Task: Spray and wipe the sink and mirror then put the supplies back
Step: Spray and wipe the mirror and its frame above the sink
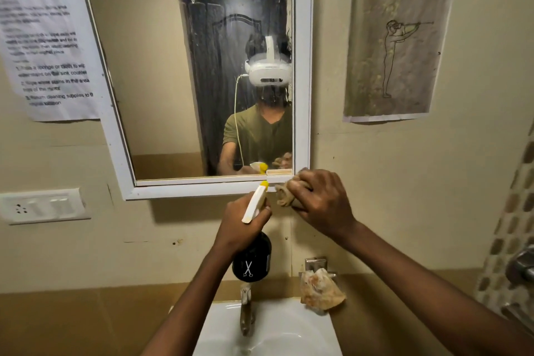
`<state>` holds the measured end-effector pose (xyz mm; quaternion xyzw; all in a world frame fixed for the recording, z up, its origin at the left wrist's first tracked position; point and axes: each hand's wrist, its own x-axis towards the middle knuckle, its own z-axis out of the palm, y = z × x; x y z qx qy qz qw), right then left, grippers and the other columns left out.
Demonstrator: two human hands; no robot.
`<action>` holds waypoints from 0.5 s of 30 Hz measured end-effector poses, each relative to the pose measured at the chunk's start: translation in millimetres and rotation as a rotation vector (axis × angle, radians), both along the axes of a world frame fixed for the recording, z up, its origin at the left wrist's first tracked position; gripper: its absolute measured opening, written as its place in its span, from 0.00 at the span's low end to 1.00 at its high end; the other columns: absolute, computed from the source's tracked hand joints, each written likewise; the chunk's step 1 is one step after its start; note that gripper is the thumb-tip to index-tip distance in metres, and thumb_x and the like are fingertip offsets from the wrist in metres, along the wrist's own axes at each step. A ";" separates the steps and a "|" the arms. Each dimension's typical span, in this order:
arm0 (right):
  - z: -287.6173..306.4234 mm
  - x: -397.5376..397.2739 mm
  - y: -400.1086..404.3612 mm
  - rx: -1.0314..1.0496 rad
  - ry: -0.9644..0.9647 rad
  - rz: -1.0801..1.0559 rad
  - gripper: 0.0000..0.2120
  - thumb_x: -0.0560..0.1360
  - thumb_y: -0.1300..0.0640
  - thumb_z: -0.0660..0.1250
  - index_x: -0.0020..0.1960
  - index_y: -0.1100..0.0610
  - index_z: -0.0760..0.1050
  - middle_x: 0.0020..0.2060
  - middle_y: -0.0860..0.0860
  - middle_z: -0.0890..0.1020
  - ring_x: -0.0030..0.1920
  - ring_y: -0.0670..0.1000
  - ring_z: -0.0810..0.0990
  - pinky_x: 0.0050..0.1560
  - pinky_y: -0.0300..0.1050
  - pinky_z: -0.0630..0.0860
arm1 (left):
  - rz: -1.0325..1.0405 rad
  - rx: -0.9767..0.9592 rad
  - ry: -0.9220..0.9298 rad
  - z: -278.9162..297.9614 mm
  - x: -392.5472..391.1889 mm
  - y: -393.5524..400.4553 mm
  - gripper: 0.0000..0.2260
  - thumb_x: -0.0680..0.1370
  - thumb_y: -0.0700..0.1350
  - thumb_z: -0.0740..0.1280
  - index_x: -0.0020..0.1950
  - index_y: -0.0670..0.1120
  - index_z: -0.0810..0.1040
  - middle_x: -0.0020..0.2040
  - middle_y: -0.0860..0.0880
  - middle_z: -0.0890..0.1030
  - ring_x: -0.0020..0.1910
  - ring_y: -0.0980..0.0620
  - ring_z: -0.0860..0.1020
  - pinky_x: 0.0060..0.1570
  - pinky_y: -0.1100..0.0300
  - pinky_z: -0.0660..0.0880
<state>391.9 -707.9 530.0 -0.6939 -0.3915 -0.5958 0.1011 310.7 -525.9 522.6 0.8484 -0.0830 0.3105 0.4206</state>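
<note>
Spray bottle [252,254] sits in the left hand [244,225], fingers curled round its neck, its black body hanging below the fist and its white trigger head with yellow nozzle tilted up toward the lower edge of the mirror [185,66]. Just beside it the right hand [320,202] clutches a bunched tan cloth [284,196], fingers wrapped tightly about it, right at the bottom right corner of the mirror's white frame. Streaks and droplets cloud the glass, thickest over the dark door reflected in it; the person's reflection shows an olive shirt, a white headset and the same bottle and cloth.

Below the hands, a white sink [289,326] meets the wall, with a worn brass tap [246,312] rising at its back edge. At the sink's rear right corner a second crumpled cloth [320,289] hangs from a small metal fitting [316,264] on the wall.

Cream paint covers the wall, scuffed in spots, with a brown band along its lower part. Left of the mirror hangs a printed instruction sheet [43,40], and under it a white switch plate [43,206]. Right of the mirror is a taped paper drawing [397,46] of a standing figure aiming a rifle. Mosaic tiles [508,225] run down the far right edge.
</note>
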 end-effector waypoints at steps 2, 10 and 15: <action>5.0 -5.3 23.1 -0.051 -0.068 0.012 0.06 0.76 0.54 0.68 0.50 0.55 0.79 0.47 0.56 0.81 0.44 0.58 0.77 0.40 0.50 0.72 | 0.019 -0.065 0.028 -0.7 0.3 3.0 0.08 0.67 0.48 0.65 0.37 0.44 0.78 0.33 0.49 0.81 0.32 0.53 0.77 0.34 0.59 0.74; 9.5 6.2 21.4 -0.140 -0.106 -0.006 0.07 0.78 0.53 0.66 0.51 0.54 0.79 0.46 0.55 0.81 0.44 0.58 0.77 0.40 0.50 0.72 | -0.003 -0.049 0.072 -9.5 -14.4 32.0 0.09 0.65 0.52 0.64 0.37 0.47 0.77 0.35 0.46 0.81 0.37 0.46 0.79 0.41 0.50 0.75; 18.3 10.6 12.3 -0.303 -0.189 0.021 0.05 0.78 0.59 0.65 0.50 0.56 0.80 0.43 0.56 0.80 0.42 0.58 0.78 0.39 0.51 0.74 | 0.004 -0.012 0.082 -0.2 -8.5 20.2 0.05 0.68 0.47 0.65 0.36 0.46 0.77 0.33 0.47 0.82 0.34 0.48 0.79 0.39 0.49 0.76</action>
